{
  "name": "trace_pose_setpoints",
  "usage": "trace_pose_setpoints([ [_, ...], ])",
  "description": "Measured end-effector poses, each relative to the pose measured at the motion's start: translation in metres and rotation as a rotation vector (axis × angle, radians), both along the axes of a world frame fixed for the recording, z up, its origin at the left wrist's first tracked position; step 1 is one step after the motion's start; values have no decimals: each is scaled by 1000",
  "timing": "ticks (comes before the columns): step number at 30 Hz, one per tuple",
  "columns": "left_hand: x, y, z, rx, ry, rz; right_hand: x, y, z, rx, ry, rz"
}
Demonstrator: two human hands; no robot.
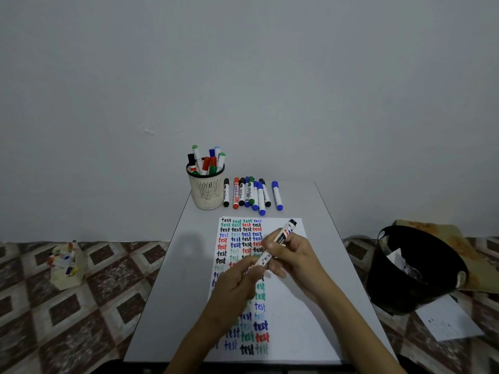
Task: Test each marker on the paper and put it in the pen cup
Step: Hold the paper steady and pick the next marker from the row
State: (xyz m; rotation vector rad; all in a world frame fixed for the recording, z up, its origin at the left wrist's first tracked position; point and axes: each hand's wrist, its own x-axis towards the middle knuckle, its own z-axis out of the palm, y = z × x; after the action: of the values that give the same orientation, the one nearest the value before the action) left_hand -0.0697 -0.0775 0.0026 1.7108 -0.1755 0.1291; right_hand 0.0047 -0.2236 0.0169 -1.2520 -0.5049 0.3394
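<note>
A white sheet of paper (286,306) covered in coloured "test" words lies on the small grey table (167,306). Above its middle, my right hand (290,255) grips a white marker with a black end (283,237), held slanted. My left hand (237,282) pinches the marker's lower end. A beige mesh pen cup (206,188) with several markers in it stands at the table's far left. Beside it lies a row of several markers (252,194), black, red, green and blue.
A black bin (410,268) with paper scraps stands on the patterned floor to the right, with a loose sheet (448,319) beside it. A small box of coloured items (66,261) sits on the floor at the left. A plain wall is behind the table.
</note>
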Motion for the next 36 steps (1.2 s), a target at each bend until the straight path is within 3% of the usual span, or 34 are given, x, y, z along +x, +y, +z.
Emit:
trace_pose_setpoints([
  [5, 9, 15, -2, 150, -106, 48, 17, -5, 11, -43, -82, -20],
  [11, 36, 64, -29, 558, -218, 224, 75, -22, 14, 283, 156, -355],
  [16, 40, 74, -51, 887, -237, 237, 112, -8, -4, 119, 156, -337],
  [24, 40, 74, -58, 902, -219, 253, 144, 21, -23, 7, 173, -327],
  [33, 44, 76, -62, 856, -233, 257, 166, 38, -36, -335, -9, -495],
  [36, 45, 77, -64, 865, -244, 259, 168, 38, -39, -362, -61, -490],
])
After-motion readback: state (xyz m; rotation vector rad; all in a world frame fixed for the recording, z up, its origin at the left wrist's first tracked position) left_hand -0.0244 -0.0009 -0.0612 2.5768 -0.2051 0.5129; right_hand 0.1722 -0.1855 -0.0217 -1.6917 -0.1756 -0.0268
